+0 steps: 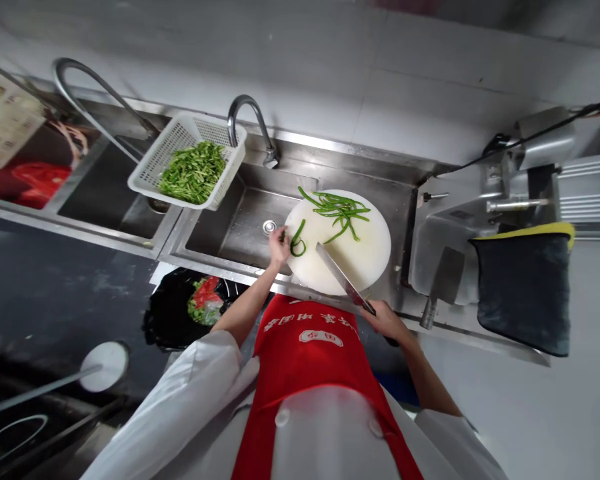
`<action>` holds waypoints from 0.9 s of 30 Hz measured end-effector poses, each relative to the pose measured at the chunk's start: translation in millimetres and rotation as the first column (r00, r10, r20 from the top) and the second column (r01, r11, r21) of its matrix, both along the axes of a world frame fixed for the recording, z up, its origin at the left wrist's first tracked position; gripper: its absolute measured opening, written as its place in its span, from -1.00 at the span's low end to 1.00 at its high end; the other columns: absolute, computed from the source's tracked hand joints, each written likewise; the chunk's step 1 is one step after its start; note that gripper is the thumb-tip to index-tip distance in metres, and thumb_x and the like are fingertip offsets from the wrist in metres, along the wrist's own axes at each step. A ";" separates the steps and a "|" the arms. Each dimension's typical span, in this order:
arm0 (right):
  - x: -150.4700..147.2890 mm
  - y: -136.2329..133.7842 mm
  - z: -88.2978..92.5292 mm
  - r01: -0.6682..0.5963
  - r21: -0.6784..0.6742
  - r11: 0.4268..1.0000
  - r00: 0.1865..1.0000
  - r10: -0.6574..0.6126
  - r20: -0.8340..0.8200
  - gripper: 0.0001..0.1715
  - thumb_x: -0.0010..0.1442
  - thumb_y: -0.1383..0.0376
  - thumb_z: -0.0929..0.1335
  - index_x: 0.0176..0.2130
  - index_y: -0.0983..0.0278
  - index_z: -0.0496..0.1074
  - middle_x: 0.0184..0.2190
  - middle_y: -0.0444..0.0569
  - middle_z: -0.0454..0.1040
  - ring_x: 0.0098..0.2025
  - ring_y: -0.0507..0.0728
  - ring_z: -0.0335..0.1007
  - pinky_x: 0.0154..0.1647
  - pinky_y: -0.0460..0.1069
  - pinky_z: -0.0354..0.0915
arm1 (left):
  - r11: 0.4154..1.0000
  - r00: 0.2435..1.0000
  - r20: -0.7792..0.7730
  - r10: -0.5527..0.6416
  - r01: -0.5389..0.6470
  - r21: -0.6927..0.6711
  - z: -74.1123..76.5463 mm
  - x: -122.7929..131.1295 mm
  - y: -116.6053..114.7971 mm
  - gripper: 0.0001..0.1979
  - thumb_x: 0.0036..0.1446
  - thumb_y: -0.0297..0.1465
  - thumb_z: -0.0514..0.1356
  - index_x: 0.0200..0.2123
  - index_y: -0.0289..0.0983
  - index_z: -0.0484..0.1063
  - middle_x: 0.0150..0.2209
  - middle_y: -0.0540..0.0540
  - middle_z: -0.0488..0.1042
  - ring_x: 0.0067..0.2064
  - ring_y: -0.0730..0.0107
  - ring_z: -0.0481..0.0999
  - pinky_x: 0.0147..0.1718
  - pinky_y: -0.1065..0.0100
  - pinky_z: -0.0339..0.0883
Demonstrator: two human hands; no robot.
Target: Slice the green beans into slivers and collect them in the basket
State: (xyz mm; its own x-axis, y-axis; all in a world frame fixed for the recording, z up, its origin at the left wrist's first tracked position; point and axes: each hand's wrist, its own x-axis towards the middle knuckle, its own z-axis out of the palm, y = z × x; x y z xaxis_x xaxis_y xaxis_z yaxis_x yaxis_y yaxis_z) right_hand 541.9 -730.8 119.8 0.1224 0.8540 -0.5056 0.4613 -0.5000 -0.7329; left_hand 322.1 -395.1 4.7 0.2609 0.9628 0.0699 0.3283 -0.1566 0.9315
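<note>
My right hand [386, 321] is closed round the dark handle of a long kitchen knife [341, 272]. Its blade slants up and left over a round white cutting board [373, 257], the tip near the middle. At the board's left edge is my left hand [279, 248], fingers drawn together; a small dark green bit shows at the fingertips, too small to name. Just right of those fingers lies a curled long green pepper [299, 243]. A loose pile of long green peppers [341, 208] lies at the far side of the board.
The board spans the right side of a steel sink [250, 213]. A white basket [140, 177] of cut greens [195, 172] stands at the back left beside a faucet [263, 127]. A cleaver [447, 273] and a dark cloth [525, 287] are to the right. A black-lined bin [167, 310] stands below.
</note>
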 end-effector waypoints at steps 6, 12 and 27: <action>5.4 -14.5 -14.4 0.047 -0.068 0.997 0.999 -0.048 -0.015 -0.58 0.28 -0.02 0.23 -0.47 0.18 0.21 -0.65 -0.21 0.29 -0.61 0.06 0.25 -0.53 -0.06 0.15 | 0.973 0.971 -0.153 -0.183 0.201 0.113 19.8 47.5 -10.0 -0.66 0.35 -0.43 0.00 0.02 -0.35 0.51 -0.05 -0.34 0.51 0.01 0.12 0.50 0.09 0.04 0.40; 7.3 -24.8 -2.1 -0.061 -0.050 0.997 0.995 0.057 -0.080 -0.54 0.30 -0.06 0.25 -0.44 0.22 0.28 -0.62 -0.20 0.31 -0.58 0.04 0.23 -0.52 -0.07 0.16 | 0.972 0.955 0.209 -0.212 0.184 0.146 53.3 93.9 8.3 -0.57 0.40 -0.18 0.04 0.17 -0.30 0.42 -0.06 -0.24 0.55 -0.16 0.27 0.57 -0.07 0.20 0.47; -9.3 57.6 -17.7 0.040 -0.047 0.998 0.995 -0.036 0.091 -0.56 0.38 0.10 0.19 -0.39 0.28 0.40 -0.62 -0.13 0.42 -0.61 0.06 0.32 -0.48 -0.09 0.23 | 0.850 0.856 0.473 -0.210 0.399 -0.345 65.5 -29.6 18.3 -0.56 0.14 -0.16 0.35 -0.01 -0.32 0.50 -0.28 -0.13 0.54 -0.44 0.46 0.49 -0.44 0.36 0.45</action>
State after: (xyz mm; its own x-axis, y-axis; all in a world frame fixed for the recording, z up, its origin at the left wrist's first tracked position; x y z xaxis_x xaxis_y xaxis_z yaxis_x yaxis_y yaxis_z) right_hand 532.6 -673.2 102.1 0.2016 0.8226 -0.5317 0.5043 -0.5525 -0.6636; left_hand 292.5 -376.8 70.2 0.5846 0.7970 -0.1517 -0.0886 0.2487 0.9645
